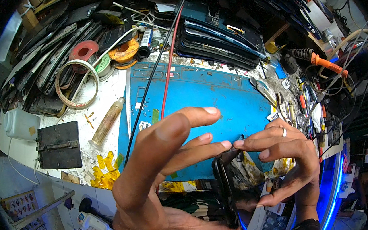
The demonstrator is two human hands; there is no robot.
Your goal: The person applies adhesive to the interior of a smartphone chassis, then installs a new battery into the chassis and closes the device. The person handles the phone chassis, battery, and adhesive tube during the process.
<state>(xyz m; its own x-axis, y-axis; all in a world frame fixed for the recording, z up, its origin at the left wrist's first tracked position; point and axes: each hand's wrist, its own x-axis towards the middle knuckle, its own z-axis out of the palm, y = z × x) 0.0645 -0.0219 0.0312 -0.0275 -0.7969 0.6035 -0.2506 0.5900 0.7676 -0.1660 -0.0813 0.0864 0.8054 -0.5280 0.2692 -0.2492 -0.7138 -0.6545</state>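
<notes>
A black smartphone (226, 187) is held up on edge near the front of the blue work mat (227, 99). My left hand (150, 181) grips it from the left, with a fingertip at its upper end and the thumb at its lower end. Other fingers of that hand stick out over the mat. From the right, my right hand (294, 157), with a ring on one finger, has a fingertip at the phone's upper corner. Its thumb rests against the glossy dark face. Most of that face is turned away from view.
Solder spools (124, 50), a tape ring (65, 89), a syringe-like tube (107, 123) and a black clamp plate (59, 146) lie on the left. Stacked phone screens or panels (219, 44) stand behind. An orange-handled soldering iron (329, 64) and tools are right. Black and red cables (171, 67) cross the mat.
</notes>
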